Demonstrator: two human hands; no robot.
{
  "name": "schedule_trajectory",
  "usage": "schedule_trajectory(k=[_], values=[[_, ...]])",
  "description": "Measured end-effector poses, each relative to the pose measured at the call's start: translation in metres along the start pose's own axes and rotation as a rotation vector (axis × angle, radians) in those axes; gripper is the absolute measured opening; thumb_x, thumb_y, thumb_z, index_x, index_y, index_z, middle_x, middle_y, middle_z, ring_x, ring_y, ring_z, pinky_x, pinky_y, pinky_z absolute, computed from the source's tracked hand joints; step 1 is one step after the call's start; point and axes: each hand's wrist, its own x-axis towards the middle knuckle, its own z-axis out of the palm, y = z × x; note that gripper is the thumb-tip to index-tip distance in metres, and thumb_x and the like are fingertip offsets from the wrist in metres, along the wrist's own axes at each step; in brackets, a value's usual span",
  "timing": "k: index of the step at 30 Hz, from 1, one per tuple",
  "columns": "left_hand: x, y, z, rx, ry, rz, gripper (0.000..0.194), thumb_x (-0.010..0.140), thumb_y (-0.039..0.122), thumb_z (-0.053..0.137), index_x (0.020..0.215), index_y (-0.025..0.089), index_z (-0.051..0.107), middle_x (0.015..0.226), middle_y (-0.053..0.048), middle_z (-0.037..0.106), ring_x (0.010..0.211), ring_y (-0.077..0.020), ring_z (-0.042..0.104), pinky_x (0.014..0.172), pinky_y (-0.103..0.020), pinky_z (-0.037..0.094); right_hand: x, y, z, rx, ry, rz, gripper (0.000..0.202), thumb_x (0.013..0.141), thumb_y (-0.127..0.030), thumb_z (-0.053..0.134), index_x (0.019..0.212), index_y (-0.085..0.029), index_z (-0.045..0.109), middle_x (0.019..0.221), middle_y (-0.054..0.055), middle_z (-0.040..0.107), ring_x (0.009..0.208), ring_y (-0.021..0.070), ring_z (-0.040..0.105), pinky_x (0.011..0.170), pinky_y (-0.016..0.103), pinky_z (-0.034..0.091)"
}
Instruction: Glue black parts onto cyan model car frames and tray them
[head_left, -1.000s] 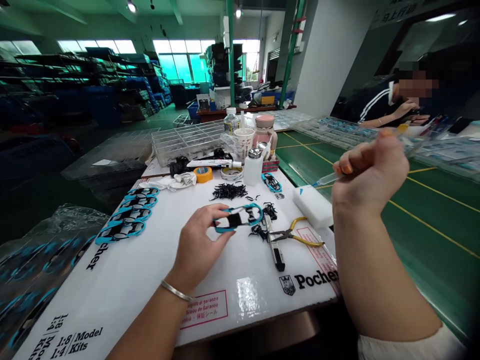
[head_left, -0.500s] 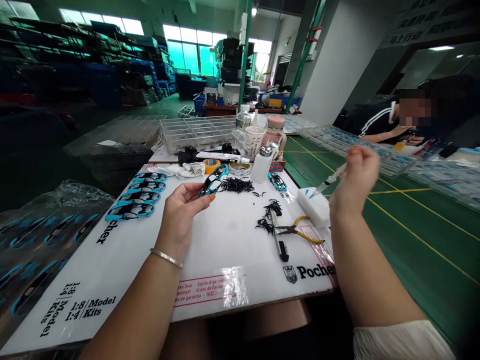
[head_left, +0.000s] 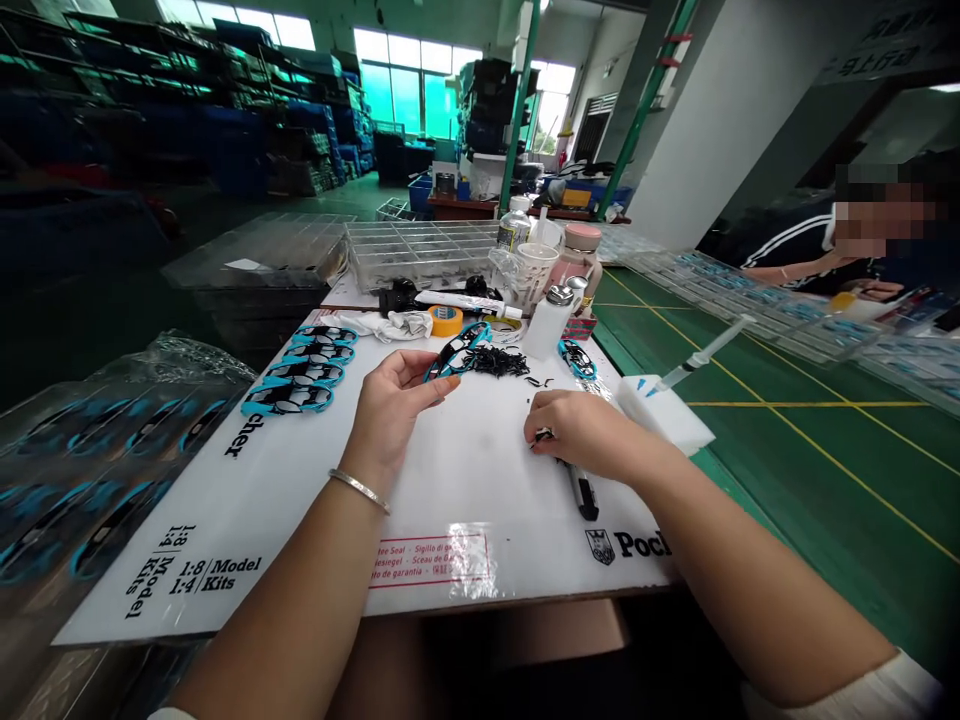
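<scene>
A blue and black part [head_left: 452, 352] is pinched between the thumb and fingers of my left hand [head_left: 401, 400], just left of a pile of small black pieces [head_left: 499, 361]. My right hand [head_left: 581, 425] is down on the table with its fingers curled together over more small black pieces; what it holds, if anything, is hidden. A utility knife [head_left: 583, 494] sticks out below that hand. The syringe [head_left: 701, 356] stands tilted with its tip at the white foam block [head_left: 664, 412]. Another blue and black part [head_left: 577, 359] lies behind my right hand.
Several blue and black parts [head_left: 300, 370] are lined up at the table's left. A white bottle [head_left: 547, 322], orange tape [head_left: 445, 320] and a cup [head_left: 534, 272] stand at the back. Across the aisle sits a person [head_left: 795, 245] beside trays.
My right hand has let go of the syringe, now in the foam block, and come down left onto the black pieces. The view has shifted slightly; my left hand still holds its part.
</scene>
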Motion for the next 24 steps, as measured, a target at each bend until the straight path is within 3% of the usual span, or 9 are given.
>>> schedule_trajectory(k=[3,6,13,15,18,21,24], values=[[0.000,0.000,0.000,0.016,0.001,0.000,0.042,0.060,0.029,0.084,0.094,0.017,0.063,0.096,-0.004,0.068,0.091,-0.0180,0.061,0.070,-0.026,0.049,0.000,-0.003,0.006,0.001,-0.020,0.007,0.016,0.072,-0.005,0.061,0.072,-0.019,0.069,0.085,0.003,0.065,0.073,0.0150,0.058,0.060,0.025,0.033],[0.000,0.001,0.001,0.027,-0.005,-0.007,0.042,0.059,0.029,0.084,0.093,0.017,0.063,0.096,-0.004,0.068,0.091,-0.0181,0.061,0.071,-0.026,0.049,0.001,-0.006,0.003,0.038,0.000,-0.005,0.018,0.076,-0.005,0.057,0.077,-0.020,0.067,0.087,0.001,0.066,0.076,0.0145,0.059,0.062,0.024,0.035],[0.000,0.000,-0.001,0.008,-0.017,-0.059,0.040,0.060,0.029,0.084,0.093,0.017,0.065,0.096,-0.003,0.068,0.090,-0.0171,0.061,0.074,-0.028,0.049,0.023,-0.017,-0.017,0.635,0.096,0.023,0.014,0.082,-0.011,0.048,0.081,-0.019,0.059,0.072,-0.001,0.066,0.059,0.0109,0.063,0.049,0.018,0.042],[0.002,-0.001,-0.004,-0.057,0.026,-0.070,0.040,0.059,0.028,0.084,0.092,0.017,0.065,0.096,-0.003,0.068,0.089,-0.0156,0.061,0.076,-0.027,0.049,0.031,-0.019,-0.013,0.698,0.110,0.037,0.014,0.080,-0.010,0.049,0.080,-0.018,0.060,0.073,0.000,0.066,0.059,0.0118,0.064,0.046,0.019,0.043],[0.005,-0.002,-0.008,-0.199,0.079,-0.101,0.037,0.060,0.024,0.084,0.092,0.017,0.065,0.094,-0.002,0.066,0.086,-0.0134,0.062,0.075,-0.026,0.050,0.038,-0.021,-0.001,0.720,0.170,0.034,0.018,0.078,-0.008,0.049,0.085,-0.018,0.062,0.076,0.001,0.067,0.066,0.0131,0.065,0.058,0.022,0.049],[0.004,0.000,-0.007,-0.313,0.036,-0.124,0.033,0.065,0.021,0.081,0.092,0.015,0.064,0.091,-0.003,0.066,0.083,-0.0131,0.063,0.075,-0.025,0.051,0.037,-0.020,0.007,0.863,0.262,0.025,0.019,0.080,-0.010,0.050,0.093,-0.018,0.061,0.080,0.002,0.069,0.074,0.0143,0.067,0.068,0.025,0.050],[-0.002,0.003,-0.001,-0.358,-0.064,-0.139,0.031,0.067,0.021,0.080,0.093,0.014,0.064,0.092,-0.004,0.066,0.082,-0.0138,0.064,0.078,-0.027,0.053,0.033,-0.017,0.006,1.093,0.305,0.029,0.010,0.079,-0.017,0.057,0.089,-0.017,0.061,0.082,0.003,0.070,0.072,0.0143,0.066,0.063,0.024,0.048]])
